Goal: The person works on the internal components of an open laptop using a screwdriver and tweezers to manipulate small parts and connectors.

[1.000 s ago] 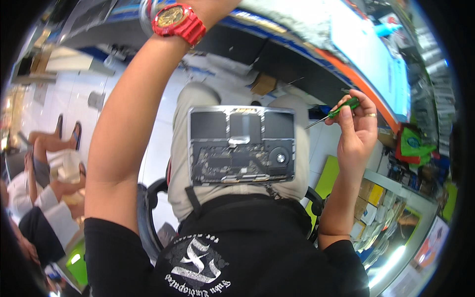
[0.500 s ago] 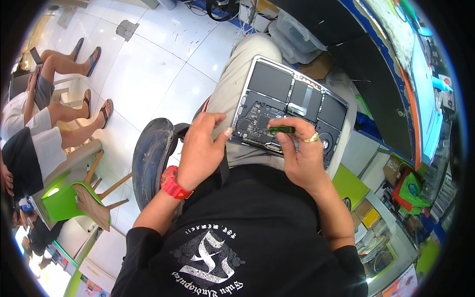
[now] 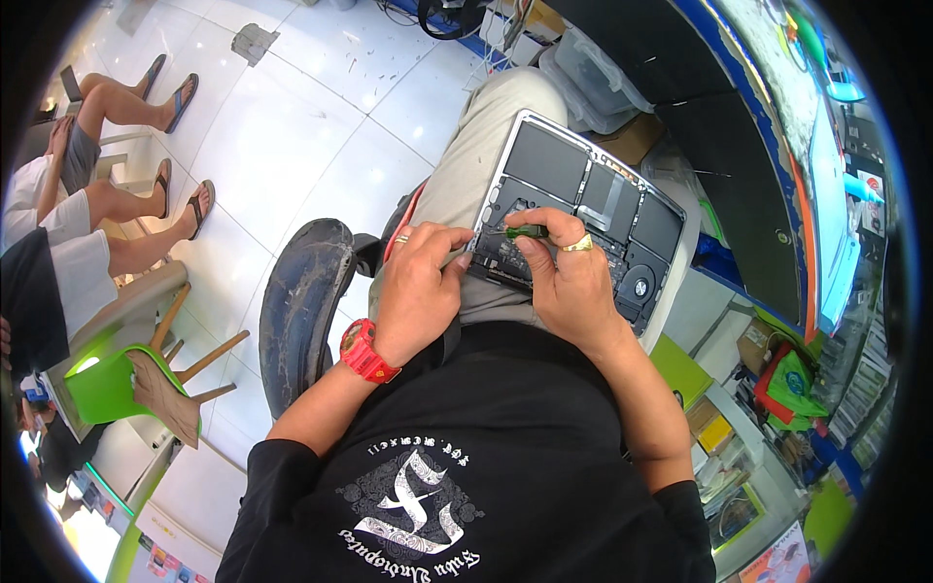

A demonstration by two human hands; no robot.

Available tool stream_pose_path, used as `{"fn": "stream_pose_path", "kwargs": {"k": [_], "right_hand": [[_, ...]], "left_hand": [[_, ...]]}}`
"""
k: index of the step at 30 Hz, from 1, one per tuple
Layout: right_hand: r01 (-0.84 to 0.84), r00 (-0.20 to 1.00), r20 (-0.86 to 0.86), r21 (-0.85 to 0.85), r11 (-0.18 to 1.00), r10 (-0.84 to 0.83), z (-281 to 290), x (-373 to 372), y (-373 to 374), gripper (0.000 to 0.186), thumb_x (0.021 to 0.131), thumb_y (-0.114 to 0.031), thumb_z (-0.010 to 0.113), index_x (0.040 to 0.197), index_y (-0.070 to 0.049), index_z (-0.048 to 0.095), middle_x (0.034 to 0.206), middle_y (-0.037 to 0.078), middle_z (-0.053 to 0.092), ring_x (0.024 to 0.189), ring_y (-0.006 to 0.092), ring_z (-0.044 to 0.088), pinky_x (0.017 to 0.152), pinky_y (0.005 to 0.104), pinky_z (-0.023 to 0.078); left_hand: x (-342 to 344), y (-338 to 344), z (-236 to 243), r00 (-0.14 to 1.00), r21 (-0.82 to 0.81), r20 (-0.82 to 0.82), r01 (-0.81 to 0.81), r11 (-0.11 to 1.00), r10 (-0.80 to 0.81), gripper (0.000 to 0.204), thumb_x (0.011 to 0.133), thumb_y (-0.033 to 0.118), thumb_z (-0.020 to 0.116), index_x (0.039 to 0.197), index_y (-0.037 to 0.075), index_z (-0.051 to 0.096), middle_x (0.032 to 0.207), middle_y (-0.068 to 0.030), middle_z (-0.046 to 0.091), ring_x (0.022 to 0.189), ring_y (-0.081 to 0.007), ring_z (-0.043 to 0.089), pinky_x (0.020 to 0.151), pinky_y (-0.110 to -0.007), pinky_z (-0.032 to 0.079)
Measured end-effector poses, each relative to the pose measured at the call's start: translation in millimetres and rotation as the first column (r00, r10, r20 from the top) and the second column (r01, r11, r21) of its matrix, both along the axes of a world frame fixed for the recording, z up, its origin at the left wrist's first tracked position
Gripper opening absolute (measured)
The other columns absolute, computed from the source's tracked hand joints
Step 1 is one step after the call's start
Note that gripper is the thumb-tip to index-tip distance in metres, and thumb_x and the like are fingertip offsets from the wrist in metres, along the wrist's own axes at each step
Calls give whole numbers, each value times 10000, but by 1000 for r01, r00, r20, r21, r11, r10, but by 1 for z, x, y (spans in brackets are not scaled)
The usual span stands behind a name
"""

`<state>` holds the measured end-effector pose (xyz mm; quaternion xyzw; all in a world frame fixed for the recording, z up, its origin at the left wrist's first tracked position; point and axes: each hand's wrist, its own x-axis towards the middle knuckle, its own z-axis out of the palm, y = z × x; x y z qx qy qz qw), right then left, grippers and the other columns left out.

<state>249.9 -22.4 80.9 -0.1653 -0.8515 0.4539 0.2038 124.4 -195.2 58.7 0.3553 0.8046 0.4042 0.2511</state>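
Observation:
An opened-up laptop, with its black batteries, circuit board and round fan showing, rests on my lap. Between the thumb and fingers of my right hand is a small screwdriver with a green handle. Its thin shaft points left, low over the left part of the board; whether the tip touches anything is too small to tell. My left hand is at the laptop's left edge. Its thumb and forefinger are apart, with their tips by the casing near the screwdriver's end.
A dark, worn padded seat stands left of my leg. Beyond it are a green chair and seated people. Clear plastic bins lie under the black-fronted counter on the right. A green bag is farther right.
My right hand has moved left with the screwdriver, toward the laptop's left edge. The left hand has shifted right, its fingertips now closer to the screwdriver's end.

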Motion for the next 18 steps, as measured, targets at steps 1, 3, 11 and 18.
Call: {"fn": "stream_pose_path", "kwargs": {"k": [1, 3, 11, 18], "right_hand": [[0, 1000, -6, 0, 1000, 0, -1, 0, 0, 190, 1039, -3, 733, 1216, 10, 665, 1025, 186, 766, 775, 378, 761, 687, 440, 592], [-1, 1000, -7, -1, 1000, 1, -2, -1, 0, 191, 1039, -1, 732, 1218, 9, 665, 1026, 186, 766, 769, 377, 758, 683, 440, 589], [20, 1000, 10, -26, 999, -20, -3, -2, 1, 174, 1040, -14, 739, 1203, 0, 682, 1034, 185, 768, 765, 380, 759, 684, 440, 594], [-79, 994, -68, 163, 983, 91, 0, -12, 3, 262, 979, -27, 805, 1216, -8, 696, 1012, 182, 774, 784, 364, 763, 687, 446, 606]], "left_hand": [[0, 0, 0, 1000, -1, 11, -3, 1000, 3, 266, 947, -17, 767, 1212, 0, 766, 1124, -174, 737, 1107, -390, 688, 1034, -457, 518], [0, 1, 1, 1000, -2, 19, -7, 1000, 7, 265, 946, -22, 764, 1210, -1, 767, 1120, -174, 736, 1100, -391, 687, 1017, -458, 523], [0, 2, 1, 1000, 6, 2, -8, 1000, 8, 256, 945, -31, 758, 1199, -3, 768, 1119, -172, 736, 1091, -396, 685, 989, -461, 529], [0, 0, 0, 1000, 11, -24, 7, 1000, -7, 274, 941, -33, 765, 1212, 8, 763, 1109, -168, 731, 1069, -395, 682, 965, -475, 533]]}}
